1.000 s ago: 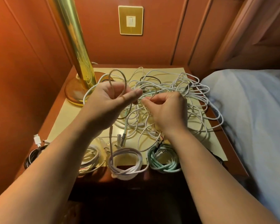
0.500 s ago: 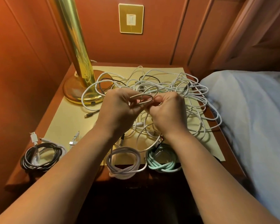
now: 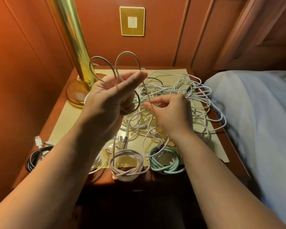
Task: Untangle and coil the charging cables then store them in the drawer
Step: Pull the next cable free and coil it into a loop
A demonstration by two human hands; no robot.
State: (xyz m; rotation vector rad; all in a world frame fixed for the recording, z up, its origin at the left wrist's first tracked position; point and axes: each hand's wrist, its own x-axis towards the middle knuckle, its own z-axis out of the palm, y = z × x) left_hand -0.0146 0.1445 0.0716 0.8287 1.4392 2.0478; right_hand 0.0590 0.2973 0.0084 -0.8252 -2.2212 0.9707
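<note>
The left hand (image 3: 112, 95) is raised above the nightstand (image 3: 59, 103) with its fingers nearly straight and loops of a pale cable (image 3: 127, 54) draped over them, two loops standing up above the palm. From there the cable slants down and to the right to the right hand (image 3: 170, 111), which pinches it between thumb and forefinger just over the tangle (image 3: 185, 96) at the nightstand's back right. So the free length runs from the right hand into the tangle, nearer that hand. Finished coils, a lilac coil (image 3: 127, 167) and a mint coil (image 3: 167, 161), lie along the front edge.
</note>
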